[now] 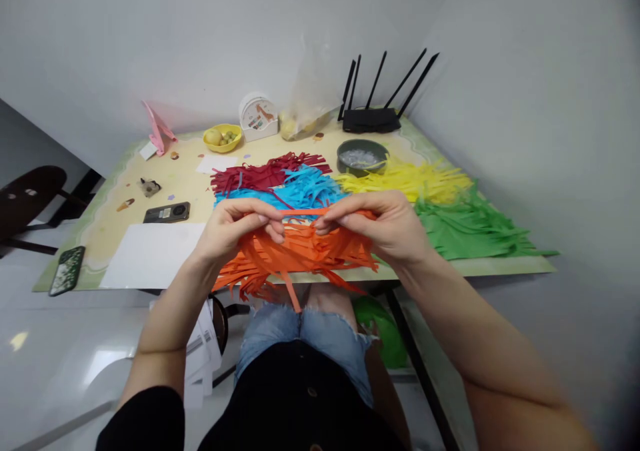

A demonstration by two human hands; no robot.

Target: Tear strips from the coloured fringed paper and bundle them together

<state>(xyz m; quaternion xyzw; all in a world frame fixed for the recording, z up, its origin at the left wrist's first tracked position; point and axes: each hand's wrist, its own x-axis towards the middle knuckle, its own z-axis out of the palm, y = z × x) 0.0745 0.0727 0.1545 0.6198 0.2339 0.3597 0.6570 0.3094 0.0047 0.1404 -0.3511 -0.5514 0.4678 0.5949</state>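
An orange paper strip (303, 212) is stretched level between my hands over the table's front edge. My left hand (246, 228) pinches one end between thumb and fingers. At the other end my right hand (371, 221) is closed on the strip in the same way. Right below lies a pile of orange fringed paper (287, 254), with some strips hanging past the edge. Blue fringed paper (313, 188) and dark red fringed paper (267, 173) lie behind it. To the right are yellow fringed paper (425, 181) and green fringed paper (467, 228).
A round dark tin (345, 161) and a black router (373, 120) stand toward the back right. A yellow fruit bowl (223, 146), white holder (257, 124) and plastic bag (307, 98) are at the back. Two phones, one dark (167, 212), and white paper (150, 258) lie left.
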